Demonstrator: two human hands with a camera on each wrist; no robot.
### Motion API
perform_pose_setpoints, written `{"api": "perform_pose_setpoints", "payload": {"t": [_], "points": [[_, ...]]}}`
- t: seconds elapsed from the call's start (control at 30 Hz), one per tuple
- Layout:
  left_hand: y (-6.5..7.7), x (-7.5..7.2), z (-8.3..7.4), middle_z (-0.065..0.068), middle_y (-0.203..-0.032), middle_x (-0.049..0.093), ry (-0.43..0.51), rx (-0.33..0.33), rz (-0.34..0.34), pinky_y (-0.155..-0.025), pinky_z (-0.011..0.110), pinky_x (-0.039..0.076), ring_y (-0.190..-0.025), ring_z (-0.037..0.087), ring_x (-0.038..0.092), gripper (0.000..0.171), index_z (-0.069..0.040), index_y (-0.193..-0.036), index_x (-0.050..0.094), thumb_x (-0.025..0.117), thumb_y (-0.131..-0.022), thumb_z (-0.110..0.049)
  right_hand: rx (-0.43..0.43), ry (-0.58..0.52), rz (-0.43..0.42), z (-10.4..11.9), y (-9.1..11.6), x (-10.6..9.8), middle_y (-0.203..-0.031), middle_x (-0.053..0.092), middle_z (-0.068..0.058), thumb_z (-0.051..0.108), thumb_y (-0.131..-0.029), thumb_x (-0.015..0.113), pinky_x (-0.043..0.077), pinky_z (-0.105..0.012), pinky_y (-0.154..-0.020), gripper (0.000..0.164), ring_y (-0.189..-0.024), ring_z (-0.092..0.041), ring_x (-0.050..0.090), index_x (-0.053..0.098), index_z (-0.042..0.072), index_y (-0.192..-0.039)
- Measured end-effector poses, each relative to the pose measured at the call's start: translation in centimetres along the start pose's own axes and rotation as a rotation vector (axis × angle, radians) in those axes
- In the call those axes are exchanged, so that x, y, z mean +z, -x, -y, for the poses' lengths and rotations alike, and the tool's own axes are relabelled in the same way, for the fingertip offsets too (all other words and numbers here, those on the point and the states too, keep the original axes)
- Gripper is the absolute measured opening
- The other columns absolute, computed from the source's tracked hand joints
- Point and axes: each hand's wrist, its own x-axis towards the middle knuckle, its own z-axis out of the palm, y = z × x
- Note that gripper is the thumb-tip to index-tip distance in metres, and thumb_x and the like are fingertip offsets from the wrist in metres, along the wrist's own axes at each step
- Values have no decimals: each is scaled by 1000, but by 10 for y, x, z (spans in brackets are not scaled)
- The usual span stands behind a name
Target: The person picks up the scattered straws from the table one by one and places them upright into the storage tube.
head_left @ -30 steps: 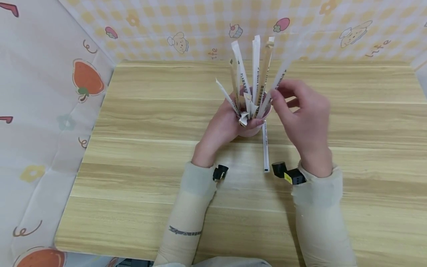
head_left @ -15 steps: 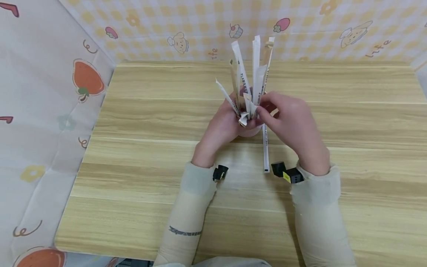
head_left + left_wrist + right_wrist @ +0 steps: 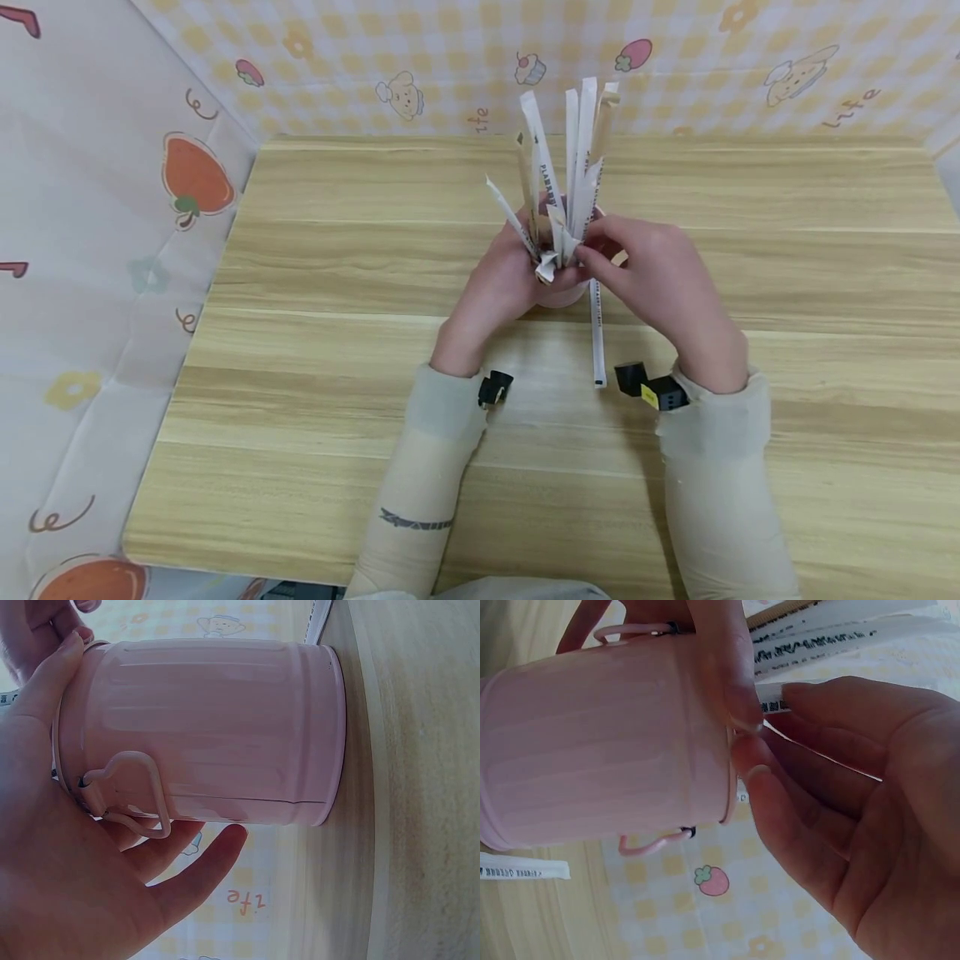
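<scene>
My left hand (image 3: 506,271) grips the rim of a small pink metal bin (image 3: 210,720), which stands upright on the table. A wire handle (image 3: 159,791) sticks out of its side in the left wrist view. Several paper-wrapped straws (image 3: 542,146), white and brown, fan out of the bin's mouth; some have crumpled or torn wrapper ends. At the right side of the rim, my right hand (image 3: 660,271) pinches a white-wrapped straw (image 3: 772,701) between thumb and fingers. Its lower part is hidden by the hands and the bin.
One white-wrapped straw (image 3: 597,342) lies on the wooden table (image 3: 337,375) in front of the bin. A checked, printed cloth (image 3: 450,50) hangs behind the table, and a patterned sheet (image 3: 97,275) covers the left side.
My right hand has come left and down to the bin's mouth, bringing the white-wrapped straw in among the others. The upright straws there have shifted slightly. My left hand keeps its place.
</scene>
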Motion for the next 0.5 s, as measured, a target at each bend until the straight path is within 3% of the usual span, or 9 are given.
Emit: {"api": "perform_pose_setpoints", "payload": {"t": [0.17, 0.5], "points": [[-1, 2, -1, -7, -117, 49, 62, 23, -12, -91, 19, 34, -103, 2, 46, 73, -25, -128, 38, 74, -68, -44, 1, -12, 11, -6, 2, -3, -86, 64, 0, 18, -86, 60, 48, -32, -66, 16, -78, -13, 58, 65, 10, -98], [0, 2, -1, -5, -121, 46, 40, 15, -29, -92, 20, 34, -106, 3, 45, 80, -24, -132, 33, 73, -67, -46, 71, -21, -25, -17, 3, -8, -95, 65, -4, 22, -88, 56, 47, -34, -61, 21, -76, -19, 60, 64, 10, -103]]}}
